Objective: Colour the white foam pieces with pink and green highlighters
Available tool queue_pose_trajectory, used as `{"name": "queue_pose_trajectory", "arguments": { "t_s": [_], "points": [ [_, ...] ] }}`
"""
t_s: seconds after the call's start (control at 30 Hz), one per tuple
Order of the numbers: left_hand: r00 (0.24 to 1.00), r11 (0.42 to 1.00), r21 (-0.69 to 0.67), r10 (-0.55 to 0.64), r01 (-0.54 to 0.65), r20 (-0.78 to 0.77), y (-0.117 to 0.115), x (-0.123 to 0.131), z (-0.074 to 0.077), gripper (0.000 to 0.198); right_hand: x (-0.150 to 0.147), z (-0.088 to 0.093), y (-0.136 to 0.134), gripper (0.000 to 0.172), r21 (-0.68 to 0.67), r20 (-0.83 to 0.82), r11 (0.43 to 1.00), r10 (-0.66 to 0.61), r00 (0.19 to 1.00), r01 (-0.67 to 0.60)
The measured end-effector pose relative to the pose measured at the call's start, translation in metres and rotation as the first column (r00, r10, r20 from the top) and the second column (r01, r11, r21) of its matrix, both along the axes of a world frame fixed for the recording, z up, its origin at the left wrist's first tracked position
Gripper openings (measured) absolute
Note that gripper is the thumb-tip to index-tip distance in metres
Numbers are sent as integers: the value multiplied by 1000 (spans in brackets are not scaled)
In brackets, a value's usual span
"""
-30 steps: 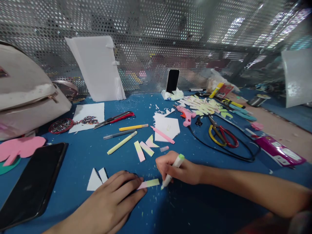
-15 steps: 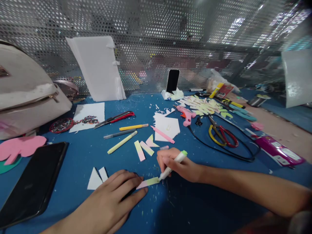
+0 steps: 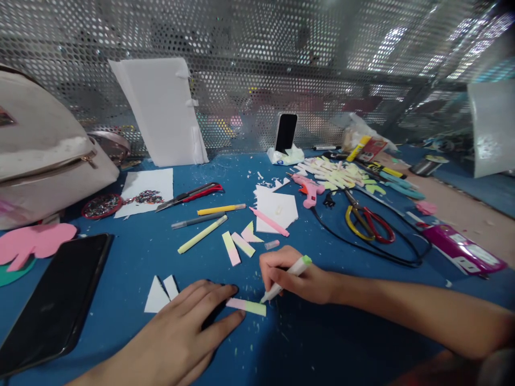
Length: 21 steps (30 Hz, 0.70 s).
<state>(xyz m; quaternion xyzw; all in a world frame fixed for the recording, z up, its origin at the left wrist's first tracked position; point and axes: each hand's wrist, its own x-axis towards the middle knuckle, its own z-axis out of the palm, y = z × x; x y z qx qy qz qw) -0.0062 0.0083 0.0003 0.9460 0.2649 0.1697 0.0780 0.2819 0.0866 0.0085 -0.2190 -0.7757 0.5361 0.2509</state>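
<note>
In the head view, my left hand (image 3: 189, 321) rests on the blue table, thumb and fingers closed about the left end of a small strip (image 3: 250, 306), pink at one end and pale green at the other. A white marker with a green end (image 3: 284, 284) is pinched in my right hand (image 3: 298, 276). Its tip meets or nearly meets the strip's upper edge near the green end. Beyond lie a coloured strip (image 3: 230, 249), another one (image 3: 243, 245) and a notched piece (image 3: 250, 234). White cut pieces (image 3: 156, 298) lie beside my left hand.
Several markers (image 3: 202, 234) and a red cutter knife (image 3: 193, 194) lie ahead. To the right are a pink glue gun (image 3: 309, 190), scissors-like pliers (image 3: 368, 222), a purple pouch (image 3: 462, 249) and a pile of strips (image 3: 332, 172). A dark phone (image 3: 56, 300) lies left.
The strip has turned, its green end swinging toward me. The marker's tip has shifted from the strip's end to its upper edge. My left hand has hardly moved.
</note>
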Motion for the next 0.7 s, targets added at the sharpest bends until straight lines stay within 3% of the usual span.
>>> {"name": "queue_pose_trajectory", "arguments": {
  "t_s": [0.3, 0.57, 0.7],
  "points": [
    [991, 995, -4, 97, -98, -90, -4, 1, 8, 48, 0, 1, -1, 48, 32, -8, 996, 88, 996, -88],
    [998, 998, 35, 59, -59, 0, -2, 0, -3, 48, 1, 1, -1, 46, 36, -31, 998, 56, 998, -55],
    [999, 998, 25, 53, -53, 8, -2, 1, -2, 52, -1, 3, -2, 42, 39, -8, 998, 58, 998, -58]
  ]
}}
